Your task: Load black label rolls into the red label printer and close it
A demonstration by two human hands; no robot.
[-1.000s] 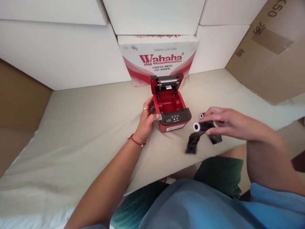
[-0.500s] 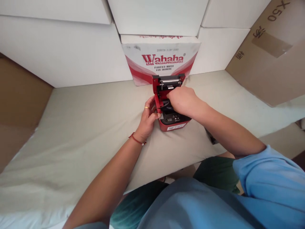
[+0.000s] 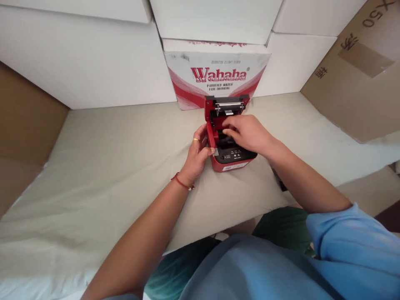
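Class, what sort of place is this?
Possibly a packing or storage corner: white boxes, a printed Wahaha carton and a brown carton line a cloth-covered surface.

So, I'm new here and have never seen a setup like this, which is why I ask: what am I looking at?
No robot here: these are a person's two bare hands, seen by one camera worn on the head, looking forward and down. On the cloth-covered surface stands a small red device, perhaps a printer, its lid open. The left hand grips its side. The right hand reaches into it, by something black; whether it holds that, I cannot tell. Behind stand a Wahaha water carton and white boxes, with brown cardboard at either side.
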